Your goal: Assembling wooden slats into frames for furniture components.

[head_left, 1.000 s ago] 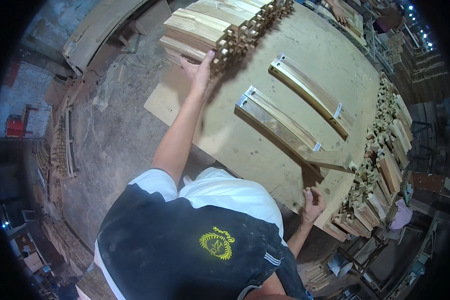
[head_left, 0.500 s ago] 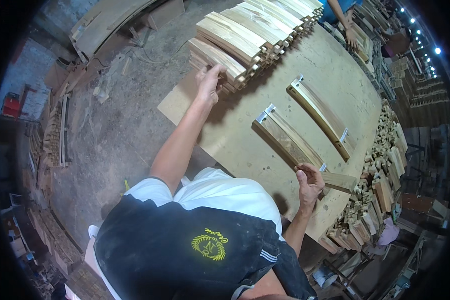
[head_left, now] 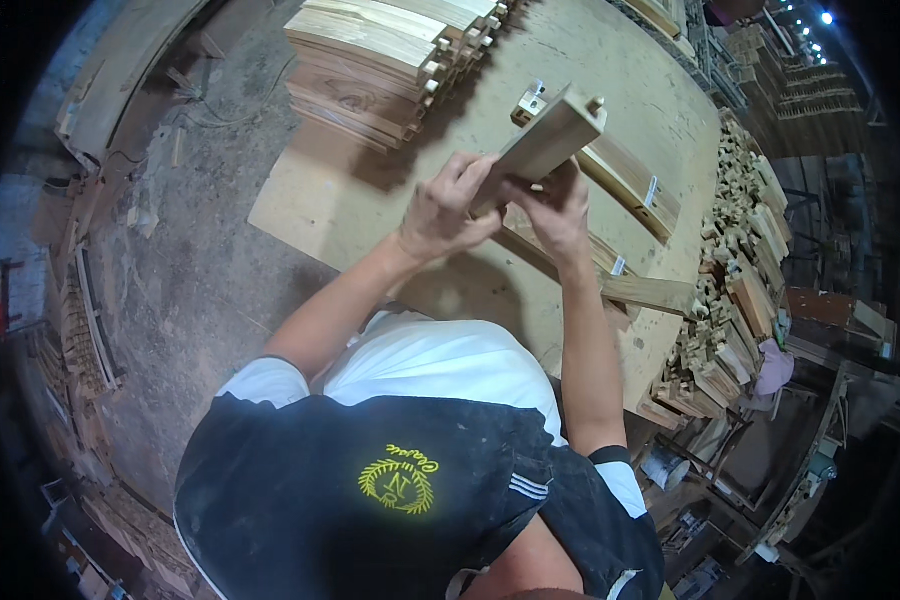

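Observation:
A wooden slat (head_left: 553, 138) with a small peg-like tenon at its raised end is held tilted above the table, between my two hands. My left hand (head_left: 452, 205) is closed around its near end on the left side. On the right side, my right hand (head_left: 558, 208) grips the same slat, with its thumb against the underside. Below and behind the slat lies a long wooden fixture (head_left: 532, 252), partly hidden by my hands. Another fixture (head_left: 625, 190) with a pale label lies farther right. A short wooden block (head_left: 650, 294) extends from the nearer fixture's right end.
A tall stack of curved tenoned slats (head_left: 370, 65) stands on the board-topped table (head_left: 305, 190) at the far left. Many more wooden pieces (head_left: 745, 270) are piled along the right edge. A pink cloth (head_left: 774, 368) hangs beside that pile.
My left hand has come back from the stack toward me, bringing a slat. My right hand has left the nearer fixture and moved up and left onto that slat. The view has shifted.

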`<state>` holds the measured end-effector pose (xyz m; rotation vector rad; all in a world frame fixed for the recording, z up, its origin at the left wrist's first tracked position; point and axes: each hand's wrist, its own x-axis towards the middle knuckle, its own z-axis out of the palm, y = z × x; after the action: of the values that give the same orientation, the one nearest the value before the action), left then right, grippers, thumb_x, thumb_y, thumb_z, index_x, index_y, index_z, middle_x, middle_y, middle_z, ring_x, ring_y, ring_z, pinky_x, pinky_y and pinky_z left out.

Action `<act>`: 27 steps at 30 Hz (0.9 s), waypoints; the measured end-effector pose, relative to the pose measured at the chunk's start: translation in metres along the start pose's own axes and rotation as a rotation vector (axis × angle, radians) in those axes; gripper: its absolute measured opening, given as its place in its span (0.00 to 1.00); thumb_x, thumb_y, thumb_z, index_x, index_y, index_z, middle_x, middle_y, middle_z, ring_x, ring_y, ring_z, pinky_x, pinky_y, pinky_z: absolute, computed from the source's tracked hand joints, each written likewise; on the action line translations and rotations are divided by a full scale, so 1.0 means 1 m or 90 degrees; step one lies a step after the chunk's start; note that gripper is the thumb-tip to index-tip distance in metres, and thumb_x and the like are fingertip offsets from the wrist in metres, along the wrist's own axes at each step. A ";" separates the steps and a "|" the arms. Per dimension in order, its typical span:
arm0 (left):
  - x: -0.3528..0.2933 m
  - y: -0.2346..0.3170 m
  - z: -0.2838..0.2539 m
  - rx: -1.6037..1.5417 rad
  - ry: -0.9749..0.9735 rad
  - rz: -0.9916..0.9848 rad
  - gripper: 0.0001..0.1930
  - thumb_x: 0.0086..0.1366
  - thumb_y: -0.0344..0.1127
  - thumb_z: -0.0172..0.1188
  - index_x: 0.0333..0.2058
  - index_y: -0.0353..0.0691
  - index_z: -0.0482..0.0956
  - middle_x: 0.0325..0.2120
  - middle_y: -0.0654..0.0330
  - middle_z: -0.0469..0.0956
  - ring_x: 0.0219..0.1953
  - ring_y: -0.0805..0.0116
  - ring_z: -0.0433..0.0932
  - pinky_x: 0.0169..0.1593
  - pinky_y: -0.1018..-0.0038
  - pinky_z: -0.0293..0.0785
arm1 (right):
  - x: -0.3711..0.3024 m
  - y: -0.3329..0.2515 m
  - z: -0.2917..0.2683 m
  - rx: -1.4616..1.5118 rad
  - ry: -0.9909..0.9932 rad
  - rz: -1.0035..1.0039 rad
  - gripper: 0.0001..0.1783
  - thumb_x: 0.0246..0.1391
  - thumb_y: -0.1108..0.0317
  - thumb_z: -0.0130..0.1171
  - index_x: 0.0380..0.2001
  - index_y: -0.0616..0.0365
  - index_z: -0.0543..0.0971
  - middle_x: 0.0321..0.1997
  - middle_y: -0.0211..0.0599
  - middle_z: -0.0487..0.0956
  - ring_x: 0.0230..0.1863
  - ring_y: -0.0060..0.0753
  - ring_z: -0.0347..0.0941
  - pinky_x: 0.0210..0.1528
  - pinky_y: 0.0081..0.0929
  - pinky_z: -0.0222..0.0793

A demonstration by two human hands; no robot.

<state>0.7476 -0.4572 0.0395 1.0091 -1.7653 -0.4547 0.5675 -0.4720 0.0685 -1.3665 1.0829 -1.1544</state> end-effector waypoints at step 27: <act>0.065 -0.019 0.041 -0.307 0.035 0.052 0.18 0.54 0.37 0.62 0.39 0.29 0.78 0.28 0.57 0.75 0.29 0.70 0.74 0.34 0.75 0.71 | -0.003 0.092 -0.006 -0.452 -0.015 -0.369 0.58 0.41 0.78 0.65 0.70 0.56 0.39 0.35 0.49 0.78 0.30 0.56 0.77 0.29 0.48 0.73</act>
<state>0.7097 -0.5265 0.0472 0.6005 -1.5361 -0.7497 0.5586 -0.4787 -0.0232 -2.3565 1.1686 -1.1894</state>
